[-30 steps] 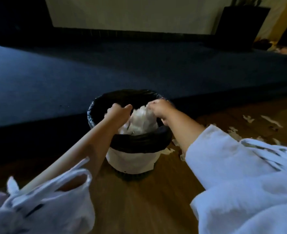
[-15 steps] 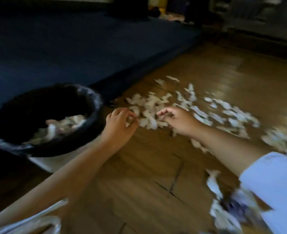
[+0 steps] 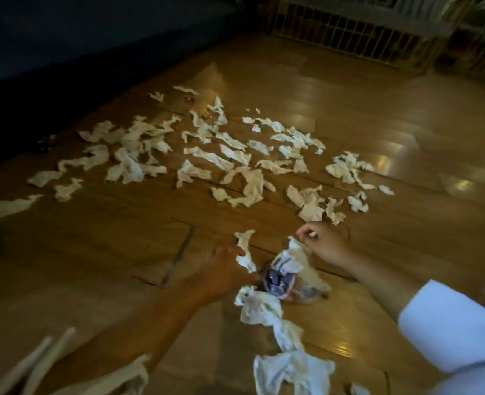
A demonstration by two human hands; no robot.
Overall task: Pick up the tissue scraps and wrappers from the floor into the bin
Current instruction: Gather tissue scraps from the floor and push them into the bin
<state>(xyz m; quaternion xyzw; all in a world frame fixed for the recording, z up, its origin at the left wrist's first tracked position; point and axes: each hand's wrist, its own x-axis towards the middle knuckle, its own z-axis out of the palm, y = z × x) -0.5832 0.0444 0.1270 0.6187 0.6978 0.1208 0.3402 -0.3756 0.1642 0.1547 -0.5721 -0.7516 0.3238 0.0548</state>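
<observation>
right grip (image 3: 325,248) pinching a tissue scrap (image 3: 294,246) just above the purple wrapper (image 3: 275,280). left grip (image 3: 221,270) touching a tissue strip (image 3: 244,252) beside it (too blurred to tell if it's closed). more scraps (image 3: 207,158) strewn across the wooden floor (image 3: 364,115) beyond.

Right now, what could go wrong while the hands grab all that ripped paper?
The thin tissue strip at the left hand could tear, leaving bits. The right hand seems to pinch only a small scrap, which could slip. The bin is out of view, so pieces may drop on the way, and tiny far scraps on the floor are easy to miss.
</observation>
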